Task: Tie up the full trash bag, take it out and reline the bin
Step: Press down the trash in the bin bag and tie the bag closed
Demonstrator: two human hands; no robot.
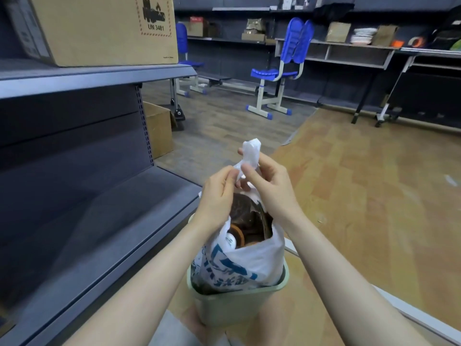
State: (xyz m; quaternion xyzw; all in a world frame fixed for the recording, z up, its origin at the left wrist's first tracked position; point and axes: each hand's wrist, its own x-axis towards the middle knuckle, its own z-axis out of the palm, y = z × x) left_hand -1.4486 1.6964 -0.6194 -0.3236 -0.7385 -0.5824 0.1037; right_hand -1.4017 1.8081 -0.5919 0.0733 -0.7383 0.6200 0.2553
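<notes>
- Trash bag [252, 255] is white thin plastic with blue print, sitting in the little pale green bin [233, 304] on the floor right in front of us, next to the grey shelf [99, 78].
- Our left hand [218, 196] is pinching one twisted handle strip between thumb and fingertips.
- Our right hand [270, 186] is closed around the other handle, whose bunched end [252, 151] pokes up above the fingers. So we're mid-knot, and the mouth below is still gaping open.
- We can see brown stuff and a round cup-like thing inside through that gap, so it's pretty full. Can't tell exactly what the junk is.
- Handling guess: film this thin is soft, crinkly and a bit slippery, and it'll stretch or tear if we yank the handles hard. Snug the knot down slowly.
- Weight is probably light to moderate, mostly packaging by the look of it, but that's a guess.
- Best place to grab for lifting out is right under the knot once it's tied, with the bin held down since it looks light enough to come up with the bag.
- No fresh liner in view yet.
</notes>
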